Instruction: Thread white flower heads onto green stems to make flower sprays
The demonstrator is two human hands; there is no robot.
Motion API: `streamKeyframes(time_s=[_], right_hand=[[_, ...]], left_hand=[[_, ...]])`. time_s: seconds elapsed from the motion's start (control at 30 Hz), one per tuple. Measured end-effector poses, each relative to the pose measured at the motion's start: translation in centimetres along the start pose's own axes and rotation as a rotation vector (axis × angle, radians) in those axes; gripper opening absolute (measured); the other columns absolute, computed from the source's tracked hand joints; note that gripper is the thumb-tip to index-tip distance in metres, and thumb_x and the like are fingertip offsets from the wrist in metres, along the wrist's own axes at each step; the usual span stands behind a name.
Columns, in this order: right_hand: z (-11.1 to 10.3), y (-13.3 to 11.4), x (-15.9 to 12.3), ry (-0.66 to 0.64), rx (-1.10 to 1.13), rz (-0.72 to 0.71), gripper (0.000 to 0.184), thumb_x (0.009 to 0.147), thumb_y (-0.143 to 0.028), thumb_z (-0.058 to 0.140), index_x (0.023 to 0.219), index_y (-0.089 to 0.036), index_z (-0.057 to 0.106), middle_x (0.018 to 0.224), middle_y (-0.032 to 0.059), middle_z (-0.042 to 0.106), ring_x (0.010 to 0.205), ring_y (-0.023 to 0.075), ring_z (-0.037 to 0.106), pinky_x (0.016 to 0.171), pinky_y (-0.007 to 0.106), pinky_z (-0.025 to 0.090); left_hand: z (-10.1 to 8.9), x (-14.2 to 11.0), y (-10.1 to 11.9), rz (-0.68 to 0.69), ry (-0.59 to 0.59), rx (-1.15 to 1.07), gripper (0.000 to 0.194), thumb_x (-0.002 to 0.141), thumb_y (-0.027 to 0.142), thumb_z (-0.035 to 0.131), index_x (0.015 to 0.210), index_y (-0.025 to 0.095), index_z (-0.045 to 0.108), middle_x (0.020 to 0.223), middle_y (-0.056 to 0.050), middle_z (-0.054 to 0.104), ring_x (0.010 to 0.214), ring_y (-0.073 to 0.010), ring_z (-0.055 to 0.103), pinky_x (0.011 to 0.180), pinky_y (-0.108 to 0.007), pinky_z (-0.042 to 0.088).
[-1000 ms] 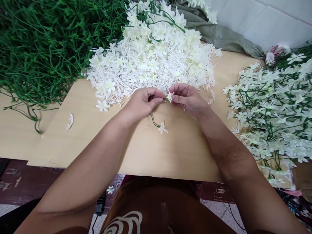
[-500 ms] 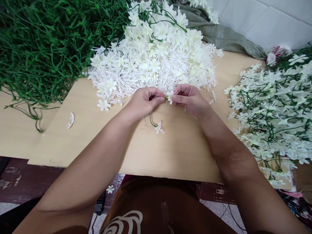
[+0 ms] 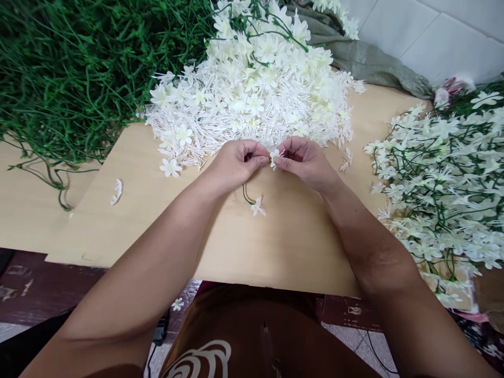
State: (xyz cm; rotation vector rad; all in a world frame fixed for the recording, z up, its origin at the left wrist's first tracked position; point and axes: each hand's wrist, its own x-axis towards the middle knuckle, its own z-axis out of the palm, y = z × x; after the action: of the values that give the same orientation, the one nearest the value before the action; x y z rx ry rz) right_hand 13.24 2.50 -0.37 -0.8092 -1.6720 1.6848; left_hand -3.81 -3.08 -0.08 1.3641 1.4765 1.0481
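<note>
Between my two hands is a small white artificial flower (image 3: 274, 158). My left hand (image 3: 244, 160) pinches the green stem right behind the bloom; most of that stem is hidden by the fingers. With thumb and forefinger, my right hand (image 3: 301, 160) grips the flower from its front side, where thin white stamens stick out. Below my left hand, a green stem (image 3: 247, 195) hangs or lies over the board, ending in another white flower (image 3: 258, 206) with stamens. Just beyond my fingers rises a heap of white petals and stamens (image 3: 271, 100).
A big pile of green plastic stems (image 3: 79, 79) fills the back left. Finished-looking white flowers on stems (image 3: 444, 184) are heaped at the right. A white stamen strip (image 3: 117, 192) and a loose blossom (image 3: 170, 167) lie on the tan board (image 3: 275, 252). A grey-green sack (image 3: 370, 60) lies behind.
My right fingers have closed in on the flower, moving slightly left towards my left hand. My left hand keeps its pinch. The view has shifted a little.
</note>
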Motion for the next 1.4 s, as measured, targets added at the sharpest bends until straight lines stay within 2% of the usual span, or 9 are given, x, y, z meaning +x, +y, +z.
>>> streamKeyframes(time_s=[0.3, 0.5, 0.7, 0.9, 1.03, 1.2, 1.4], right_hand=[[-0.1, 0.2, 0.1, 0.038, -0.053, -0.031, 0.047, 0.054, -0.046, 0.089, 0.071, -0.017, 0.056, 0.063, -0.0047, 0.054, 0.057, 0.0056, 0.046, 0.053, 0.022, 0.037], [0.5, 0.4, -0.1, 0.066, -0.183, -0.074, 0.049, 0.06, -0.056, 0.083, 0.071, -0.018, 0.054, 0.06, -0.0049, 0.05, 0.055, 0.006, 0.042, 0.051, 0.023, 0.034], [0.9, 0.6, -0.1, 0.079, -0.197, -0.095, 0.054, 0.061, -0.065, 0.078, 0.075, -0.019, 0.052, 0.068, -0.0027, 0.054, 0.06, 0.008, 0.047, 0.055, 0.025, 0.039], [0.4, 0.9, 0.0, 0.073, -0.19, -0.057, 0.049, 0.062, -0.058, 0.081, 0.074, -0.02, 0.053, 0.068, -0.0024, 0.052, 0.063, 0.0094, 0.046, 0.058, 0.026, 0.038], [0.4, 1.0, 0.1, 0.089, -0.16, -0.041, 0.048, 0.059, -0.054, 0.084, 0.073, -0.02, 0.055, 0.069, -0.0027, 0.055, 0.063, 0.0091, 0.047, 0.059, 0.026, 0.04], [0.5, 0.9, 0.2, 0.095, -0.096, -0.038, 0.048, 0.054, -0.052, 0.087, 0.07, -0.019, 0.056, 0.066, -0.0037, 0.056, 0.062, 0.0083, 0.049, 0.059, 0.025, 0.041], [0.4, 0.8, 0.2, 0.095, -0.092, -0.048, 0.047, 0.055, -0.05, 0.087, 0.07, -0.019, 0.056, 0.067, -0.003, 0.058, 0.063, 0.0084, 0.05, 0.06, 0.025, 0.043]], left_hand=[[0.1, -0.1, 0.3, 0.002, 0.011, 0.043, 0.008, 0.071, 0.02, 0.062, 0.069, 0.014, 0.067, 0.063, 0.0, 0.062, 0.06, -0.011, 0.05, 0.059, -0.027, 0.041], [0.2, 0.1, -0.2, 0.034, 0.02, 0.073, 0.007, 0.071, 0.018, 0.06, 0.067, 0.015, 0.065, 0.063, 0.0, 0.061, 0.062, -0.012, 0.051, 0.061, -0.027, 0.041], [0.2, 0.0, -0.2, 0.011, 0.027, 0.097, 0.007, 0.072, 0.018, 0.06, 0.067, 0.015, 0.064, 0.061, 0.001, 0.059, 0.061, -0.0114, 0.049, 0.06, -0.026, 0.039], [0.3, -0.1, 0.1, -0.003, 0.055, 0.088, 0.012, 0.076, 0.024, 0.061, 0.075, 0.015, 0.069, 0.07, 0.0, 0.065, 0.068, -0.0129, 0.054, 0.066, -0.026, 0.043], [0.2, -0.1, 0.1, -0.014, 0.062, 0.114, 0.014, 0.077, 0.029, 0.065, 0.073, 0.016, 0.069, 0.066, 0.0, 0.064, 0.065, -0.0131, 0.053, 0.063, -0.026, 0.041], [-0.1, -0.1, 0.3, -0.035, 0.037, -0.006, 0.012, 0.078, 0.025, 0.067, 0.074, 0.014, 0.07, 0.071, -0.002, 0.067, 0.07, -0.014, 0.058, 0.068, -0.027, 0.045], [-0.5, 0.0, -0.3, -0.029, 0.001, -0.086, 0.015, 0.075, 0.019, 0.065, 0.087, 0.015, 0.074, 0.079, -0.003, 0.071, 0.074, -0.0147, 0.061, 0.071, -0.028, 0.048]])
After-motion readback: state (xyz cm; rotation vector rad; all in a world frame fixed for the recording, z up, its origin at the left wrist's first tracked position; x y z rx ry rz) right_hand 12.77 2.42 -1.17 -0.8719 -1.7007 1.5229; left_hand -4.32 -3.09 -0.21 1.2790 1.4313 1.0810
